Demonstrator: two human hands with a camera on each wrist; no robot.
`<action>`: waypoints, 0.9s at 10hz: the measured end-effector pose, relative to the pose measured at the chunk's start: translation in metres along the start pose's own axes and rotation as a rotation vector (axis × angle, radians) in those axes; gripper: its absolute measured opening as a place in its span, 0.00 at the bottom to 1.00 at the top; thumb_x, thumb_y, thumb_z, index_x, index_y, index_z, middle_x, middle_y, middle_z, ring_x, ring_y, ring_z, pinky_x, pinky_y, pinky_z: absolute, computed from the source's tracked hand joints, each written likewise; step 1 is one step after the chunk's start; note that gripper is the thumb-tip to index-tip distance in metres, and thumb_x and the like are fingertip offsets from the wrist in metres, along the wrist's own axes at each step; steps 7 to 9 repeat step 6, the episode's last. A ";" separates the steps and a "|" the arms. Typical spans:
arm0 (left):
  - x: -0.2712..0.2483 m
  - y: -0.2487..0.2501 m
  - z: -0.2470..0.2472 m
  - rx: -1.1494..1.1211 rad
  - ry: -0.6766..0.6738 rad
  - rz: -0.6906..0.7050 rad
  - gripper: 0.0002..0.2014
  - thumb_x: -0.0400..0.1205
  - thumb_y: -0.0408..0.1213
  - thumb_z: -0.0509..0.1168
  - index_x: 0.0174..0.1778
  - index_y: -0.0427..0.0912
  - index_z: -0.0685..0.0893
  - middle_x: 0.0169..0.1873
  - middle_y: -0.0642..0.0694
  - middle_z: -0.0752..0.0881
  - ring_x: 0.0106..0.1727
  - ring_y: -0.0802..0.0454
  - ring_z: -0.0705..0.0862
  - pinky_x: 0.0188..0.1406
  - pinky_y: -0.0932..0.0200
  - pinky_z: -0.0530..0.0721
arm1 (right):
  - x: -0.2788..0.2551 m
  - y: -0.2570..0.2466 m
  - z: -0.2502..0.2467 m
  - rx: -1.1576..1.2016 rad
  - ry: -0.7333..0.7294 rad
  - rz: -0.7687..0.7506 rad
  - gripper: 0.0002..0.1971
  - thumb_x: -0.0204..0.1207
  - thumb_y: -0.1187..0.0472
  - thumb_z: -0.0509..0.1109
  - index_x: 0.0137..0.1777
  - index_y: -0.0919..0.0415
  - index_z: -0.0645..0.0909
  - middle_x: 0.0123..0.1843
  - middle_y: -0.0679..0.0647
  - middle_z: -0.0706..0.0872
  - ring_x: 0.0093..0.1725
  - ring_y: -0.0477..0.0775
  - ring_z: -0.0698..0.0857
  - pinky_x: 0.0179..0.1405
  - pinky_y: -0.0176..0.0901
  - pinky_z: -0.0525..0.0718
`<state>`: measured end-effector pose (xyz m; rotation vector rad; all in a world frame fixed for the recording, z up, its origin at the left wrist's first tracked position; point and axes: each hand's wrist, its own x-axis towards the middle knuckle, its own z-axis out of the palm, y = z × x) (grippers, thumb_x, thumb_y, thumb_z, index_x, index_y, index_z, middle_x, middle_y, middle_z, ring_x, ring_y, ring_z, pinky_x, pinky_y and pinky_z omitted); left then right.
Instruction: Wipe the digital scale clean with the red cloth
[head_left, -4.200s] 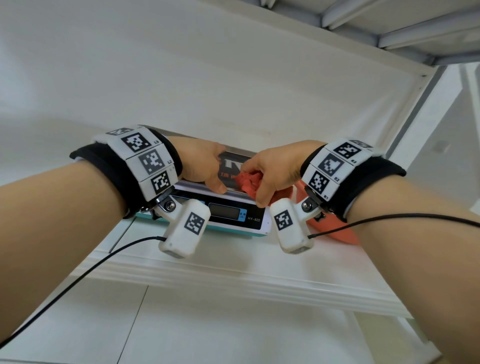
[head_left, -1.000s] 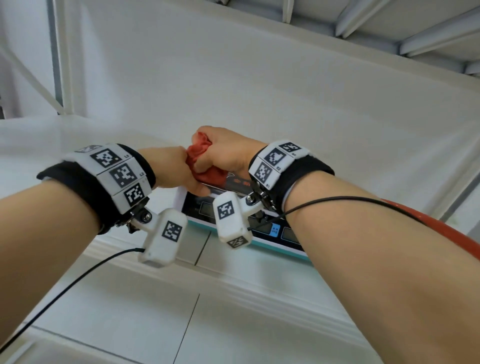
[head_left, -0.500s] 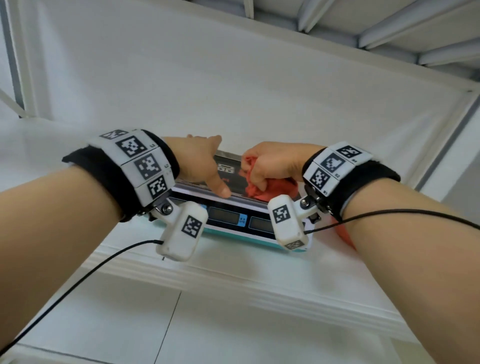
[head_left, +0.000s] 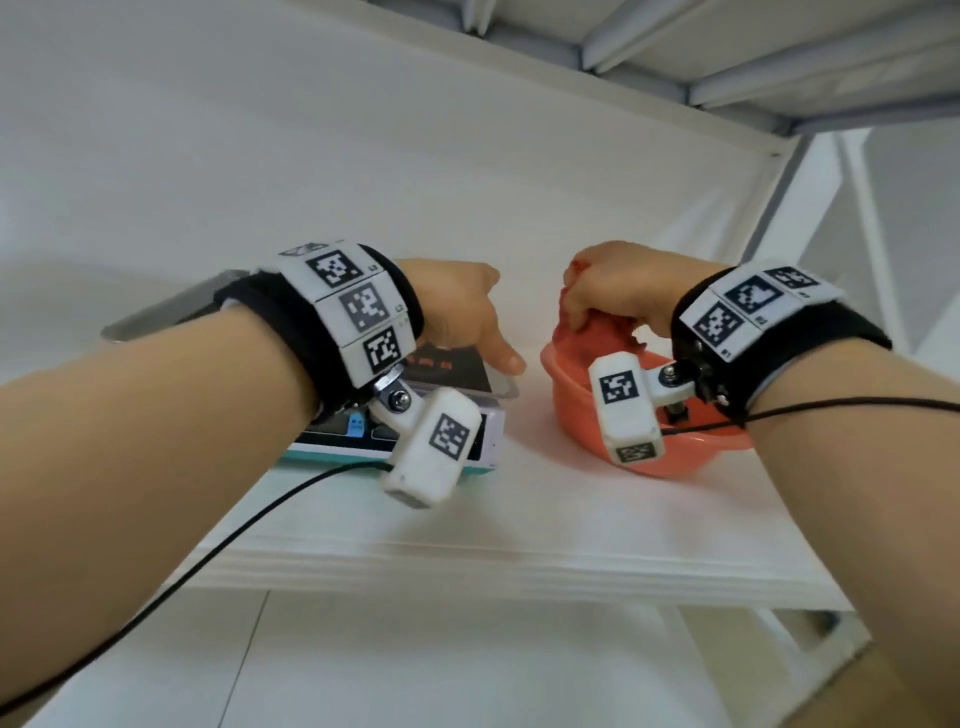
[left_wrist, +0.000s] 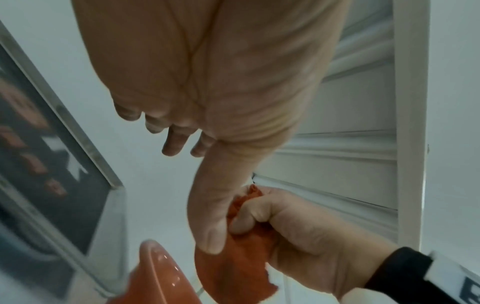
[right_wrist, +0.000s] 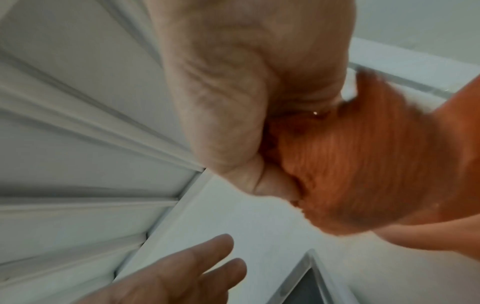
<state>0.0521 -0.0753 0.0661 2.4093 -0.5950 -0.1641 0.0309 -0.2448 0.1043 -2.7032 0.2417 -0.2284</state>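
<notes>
Inside a white shelving bay, on a white shelf (head_left: 519, 519) beneath ribbed white panels. Bunched in the right hand (head_left: 623, 291), the red cloth (head_left: 597, 332): fingers and thumb curled tight round its upper part, loose frayed tail hanging over the orange bowl (head_left: 571, 410). Not on the scale at this moment; held up and well clear of the platform, just to its right.

By the look of it soft, light and limp, prone to flopping and trailing if gripped by one corner. Probably best gathered into a pad in the fist, with one flat fold left facing down for the wiping. Wet or dry: impossible to tell here.

Left of the bowl and close beside it, the digital scale (head_left: 457, 371): silver platform with a dark label, teal-edged body, display facing the shelf's front edge. Judged stiff and smooth, likely to skid on the bare shelf under a sideways rub, with a platform better stroked lightly than leaned on. Safest steadied at the rim or the body.

Above the scale's right end, the left hand (head_left: 457, 306): fingers loose and nearly straight, thumb out toward the platform corner, gripping nothing; contact with the metal not clear from any view.

On both wrists, black bands with printed marker tiles and small white cameras (head_left: 431, 452), thin black cables trailing back.
</notes>
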 end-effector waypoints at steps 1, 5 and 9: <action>0.015 0.021 0.010 -0.046 0.003 0.028 0.51 0.69 0.47 0.80 0.83 0.45 0.58 0.80 0.45 0.69 0.77 0.42 0.71 0.74 0.43 0.72 | 0.004 0.026 -0.008 0.079 0.101 0.036 0.12 0.66 0.69 0.78 0.44 0.58 0.80 0.52 0.63 0.89 0.50 0.70 0.90 0.50 0.68 0.89; 0.053 0.053 0.042 -0.242 0.064 0.094 0.17 0.73 0.36 0.77 0.58 0.44 0.88 0.53 0.46 0.89 0.57 0.48 0.86 0.61 0.48 0.85 | 0.016 0.094 -0.006 -0.139 0.170 0.101 0.09 0.70 0.69 0.78 0.50 0.64 0.89 0.51 0.59 0.92 0.51 0.61 0.90 0.56 0.54 0.88; 0.057 0.051 0.043 -0.259 0.104 0.107 0.14 0.74 0.35 0.76 0.56 0.42 0.89 0.51 0.45 0.90 0.55 0.50 0.87 0.61 0.49 0.85 | 0.018 0.098 -0.005 -0.132 0.220 0.122 0.11 0.73 0.66 0.76 0.55 0.63 0.87 0.55 0.58 0.90 0.55 0.60 0.88 0.57 0.50 0.87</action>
